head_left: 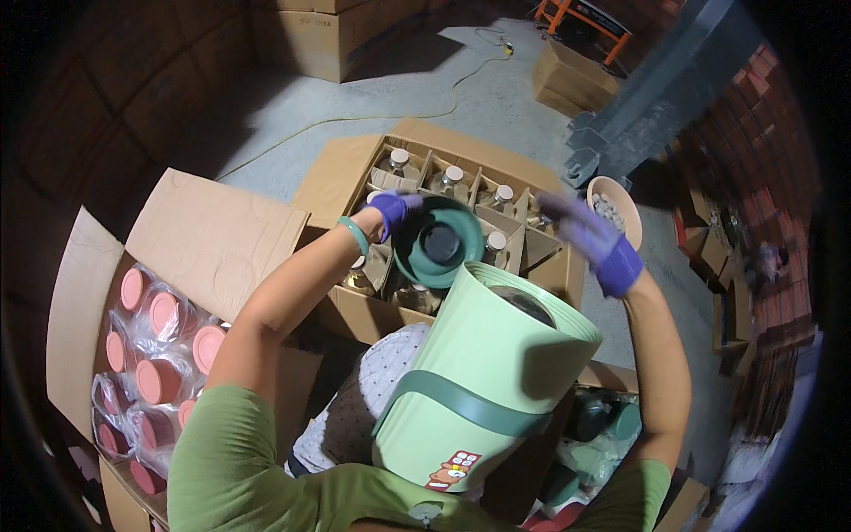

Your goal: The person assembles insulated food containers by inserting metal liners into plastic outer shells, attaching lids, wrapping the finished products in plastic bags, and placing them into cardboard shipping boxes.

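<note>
My left hand (391,213), in a purple glove, grips the left edge of a round dark green lid (407,253) with a black centre. It holds the lid above a divided carton (332,310) of clear bottles (451,182) with white caps. My right hand (592,244), gloved too, hangs apart from everything, fingers outstretched and slightly blurred, by the carton's right side. A large light green tub (483,350) with a darker green band and a small sticker leans tilted between my forearms, against my body. Its mouth points up and away, with something dark partly visible inside.
At my left, an open carton (89,301) holds pink-lidded containers (160,381) in plastic. Green wrapped pieces (589,457) lie in a box at my right. Beyond stand a pale bowl of grey lumps (628,208) and a grey post (665,89). A yellow cable (355,118) crosses the floor.
</note>
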{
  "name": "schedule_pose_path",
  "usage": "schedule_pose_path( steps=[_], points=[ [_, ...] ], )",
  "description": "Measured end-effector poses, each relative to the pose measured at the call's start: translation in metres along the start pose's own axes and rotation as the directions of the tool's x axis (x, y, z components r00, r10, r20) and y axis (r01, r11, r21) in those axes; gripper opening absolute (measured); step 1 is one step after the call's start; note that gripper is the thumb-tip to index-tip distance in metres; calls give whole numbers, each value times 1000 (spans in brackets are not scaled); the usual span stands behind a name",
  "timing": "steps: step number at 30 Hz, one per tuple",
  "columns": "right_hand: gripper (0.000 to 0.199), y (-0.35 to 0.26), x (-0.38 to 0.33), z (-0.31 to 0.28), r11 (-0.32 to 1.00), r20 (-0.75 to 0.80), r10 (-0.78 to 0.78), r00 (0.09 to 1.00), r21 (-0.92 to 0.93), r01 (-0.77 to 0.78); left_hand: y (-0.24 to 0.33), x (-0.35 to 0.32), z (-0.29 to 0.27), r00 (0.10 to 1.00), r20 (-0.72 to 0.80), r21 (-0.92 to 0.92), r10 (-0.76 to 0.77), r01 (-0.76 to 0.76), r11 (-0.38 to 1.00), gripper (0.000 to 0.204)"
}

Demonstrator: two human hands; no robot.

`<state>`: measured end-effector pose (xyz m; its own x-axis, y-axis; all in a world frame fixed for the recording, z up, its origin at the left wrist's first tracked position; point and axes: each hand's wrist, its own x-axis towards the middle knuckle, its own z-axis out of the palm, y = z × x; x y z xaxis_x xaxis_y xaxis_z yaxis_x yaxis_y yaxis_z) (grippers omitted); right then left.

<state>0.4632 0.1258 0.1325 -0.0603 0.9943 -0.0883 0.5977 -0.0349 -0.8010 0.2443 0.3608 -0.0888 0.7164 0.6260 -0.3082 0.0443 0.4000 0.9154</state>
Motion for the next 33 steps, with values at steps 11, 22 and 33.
schedule_pose_path(
  steps=[11, 22, 33],
  points=[
    [61, 3, -30, 28, 832, -565, -190, 803, 342, 437, 137, -132, 106, 506, 448, -35, 737, -814, 580, 58],
    [64, -9, -91, 33, 927, -336, -277, 900, 154, 343, 125, -137, 117, 295, 634, 112, 715, -950, 292, 32],
    [46, 36, -80, 50, 758, -452, -405, 795, 320, 568, 153, -179, 142, 194, 773, 185, 604, -980, 77, 19]
  ],
)
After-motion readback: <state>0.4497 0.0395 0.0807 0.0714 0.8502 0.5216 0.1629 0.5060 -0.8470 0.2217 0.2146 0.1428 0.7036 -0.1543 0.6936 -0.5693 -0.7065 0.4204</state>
